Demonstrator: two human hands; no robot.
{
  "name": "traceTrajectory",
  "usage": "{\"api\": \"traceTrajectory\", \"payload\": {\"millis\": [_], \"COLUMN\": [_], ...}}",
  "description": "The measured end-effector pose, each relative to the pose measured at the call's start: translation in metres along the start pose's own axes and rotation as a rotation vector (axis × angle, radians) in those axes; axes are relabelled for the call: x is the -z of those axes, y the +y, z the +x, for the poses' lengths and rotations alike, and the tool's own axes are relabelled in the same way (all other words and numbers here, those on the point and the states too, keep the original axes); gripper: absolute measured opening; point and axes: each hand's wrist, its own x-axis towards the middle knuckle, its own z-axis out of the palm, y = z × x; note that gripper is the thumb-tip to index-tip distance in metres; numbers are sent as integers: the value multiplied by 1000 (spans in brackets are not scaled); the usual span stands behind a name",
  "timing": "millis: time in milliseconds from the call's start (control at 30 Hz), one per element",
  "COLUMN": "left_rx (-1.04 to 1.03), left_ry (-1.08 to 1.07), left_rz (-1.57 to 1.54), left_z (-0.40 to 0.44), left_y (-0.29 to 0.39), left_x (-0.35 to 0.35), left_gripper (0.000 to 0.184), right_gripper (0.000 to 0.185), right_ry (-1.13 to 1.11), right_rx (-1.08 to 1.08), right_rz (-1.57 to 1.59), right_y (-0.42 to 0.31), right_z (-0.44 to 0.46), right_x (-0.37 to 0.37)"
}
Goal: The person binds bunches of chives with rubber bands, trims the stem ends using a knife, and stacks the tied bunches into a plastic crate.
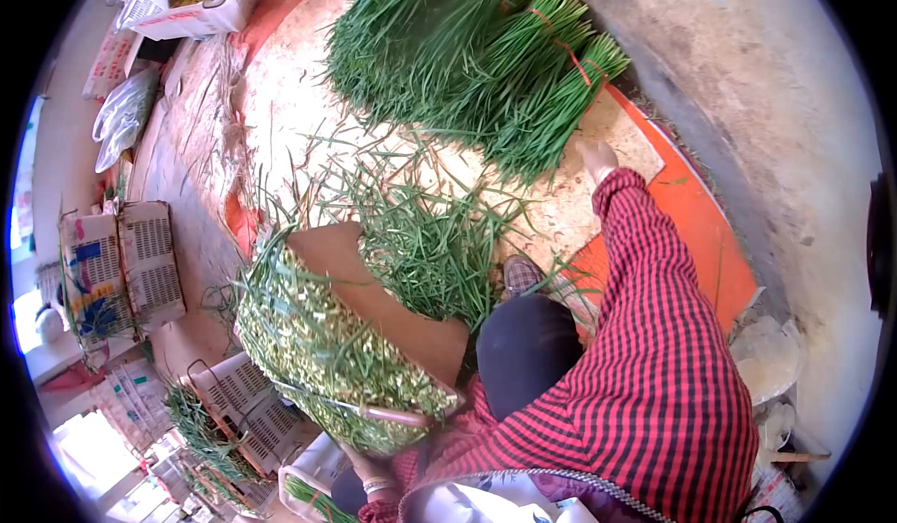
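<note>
My right hand (596,158) reaches out over the pale board, its fingers stretched beside the nearest bundle of green chives (551,116). Nothing shows in its fingers. Red bands (563,48) tie several such bundles, lying side by side. Low in the view, my left hand (370,472) is by the underside of a heap of cut chive ends (327,345), its fingers mostly hidden. A long knife (397,415) with a brown handle rests across that heap, which is beside a brown cardboard piece (364,289). Loose green trimmings (434,247) are scattered beyond the cardboard.
An orange sheet (705,243) is under the board (280,84) on the right. Printed plastic crates (149,266) stand at left, and a white box (201,18) at top left. My knee (528,345) and shoe (521,275) are beside the trimmings.
</note>
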Motion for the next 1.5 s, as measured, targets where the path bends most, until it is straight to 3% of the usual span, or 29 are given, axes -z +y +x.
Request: {"api": "traceTrajectory", "payload": {"millis": [33,100,167,233,333,500,567,600,667,700,733,767,800,933,1000,1067,1100,1133,1167,1233,1267,1333,1367,1400,1433,1500], "left_rx": [-4,85,188,215,221,200,176,40,-52,-2,-273,-496,-689,-1024,-1068,-806,-849,-941,-1028,-1065,-1111,-1156,-1187,-1222,-1223,-1167], "left_ry": [20,-103,-158,-120,-91,-113,-174,-243,-184,-79,129,174,284,46,-290,-773,-708,-662,-621,-540,-530,-453,-389,-347,-337,-134], "left_rz": [18,-127,-114,-141,-178,-228,-68,191,310,165,485,437,380,64,-53,-526,-629,-589,-540,-507,-483,-342,-194,-286,-289,276], "left_z": [7,14,13,12,11,13,-4,11,15,8,74,48,28,-34,-69,-77,-111,-130,-142,-155,-131,-145,-159,-180,-195,-202], "left_y": [1,5,17,20,19,18,30,20,23,39,30,50,67,124,136,145,146,148,148,142,133,138,139,139,144,149], "left_x": [3,26,36,32,25,16,1,27,49,35,111,74,40,-32,-42,-27,-31,-25,-15,22,50,91,105,99,95,96], "left_gripper": [79,79,78,77,76,75,64,68,59,49,45,49,51,48,63,74,78,81,85,87,90,89,90,81,81,73], "right_gripper": [76,102,106,90,65,51,48,47,49,52,59,59,59,63,64,65,67,72,69,59,46,42,46,48,47,49], "right_ry": [92,-203,-50,63,-45,-132,-151,-173,-287,-368,-445,-451,-553,-881,-1012,-1118,-1151,-1320,-1262,-1365,-1023,-686,-677,-776,-707,-675], "right_rx": [-44,-54,-229,-350,-318,-206,63,152,316,399,468,489,647,1053,1252,1405,1462,1484,1637,1505,1577,1566,1477,1383,1424,1311], "right_rz": [56,490,520,620,714,1044,968,920,847,818,714,710,696,658,650,480,308,175,89,66,96,-205,-459,-600,-665,-611], "right_y": [-9,-63,-86,-87,-69,-79,-81,-78,-81,-93,-106,-126,-151,-219,-239,-250,-251,-253,-246,-240,-226,-216,-210,-206,-199,-193], "right_z": [18,16,36,57,72,5,-47,-68,-116,-139,-163,-188,-217,-345,-413,-486,-511,-529,-538,-542,-539,-515,-502,-497,-498,-499], "right_x": [-17,8,-16,-44,-42,50,85,97,120,138,157,173,186,201,189,178,179,176,165,139,99,61,40,26,15,-23]}}
